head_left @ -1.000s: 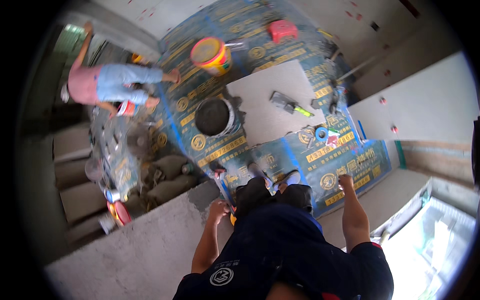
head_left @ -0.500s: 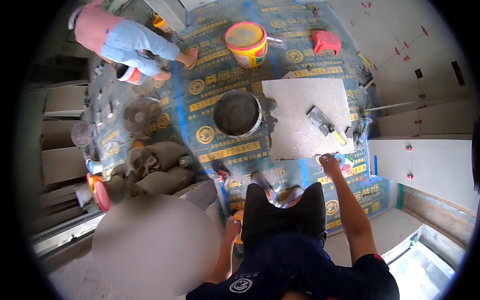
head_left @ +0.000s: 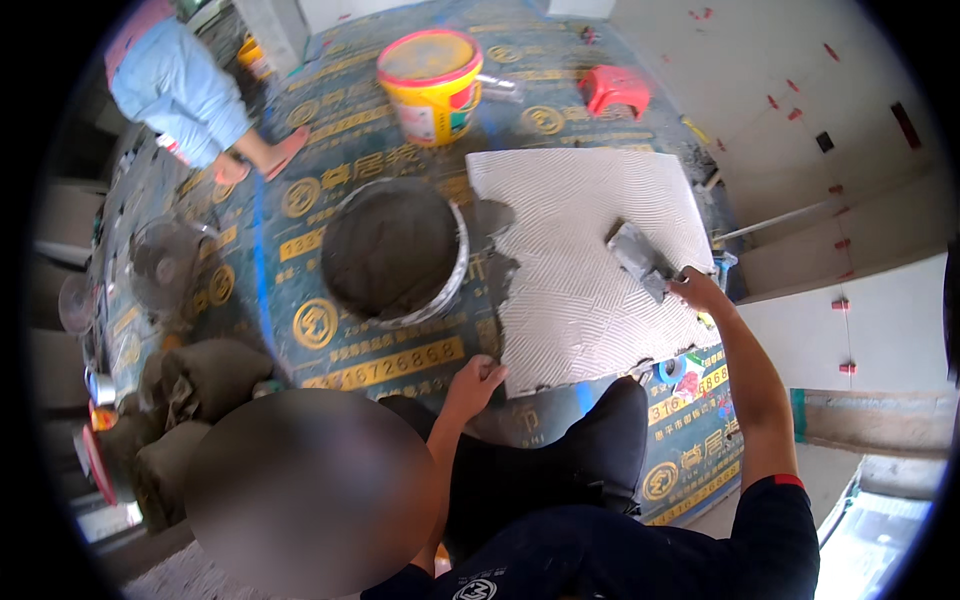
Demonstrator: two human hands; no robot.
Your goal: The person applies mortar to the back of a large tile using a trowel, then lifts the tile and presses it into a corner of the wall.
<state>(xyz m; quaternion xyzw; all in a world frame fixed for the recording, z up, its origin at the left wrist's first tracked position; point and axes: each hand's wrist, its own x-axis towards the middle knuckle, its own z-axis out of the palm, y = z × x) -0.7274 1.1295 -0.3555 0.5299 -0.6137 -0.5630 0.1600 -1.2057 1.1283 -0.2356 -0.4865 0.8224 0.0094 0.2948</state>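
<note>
A large square tile lies on the covered floor in front of me, its upper face coated with pale, combed adhesive. On top of it rests a trowel with a grey, mortar-smeared blade. My right hand is closed round the trowel's handle end at the tile's right side. Beside the tile's near left corner is my left hand, its fingers curled and seemingly holding nothing; I cannot tell whether it touches the edge. Left of the tile stands a round bucket of dark grey mortar.
A yellow bucket with a red rim and a red stool stand farther off. At far left another person stands barefoot or in sandals. Sacks lie at left; a blue tape roll sits by my knee.
I have come lower and closer to the tile. My right hand has moved from the near edge onto the trowel handle. My left hand has risen to the tile's near left corner.
</note>
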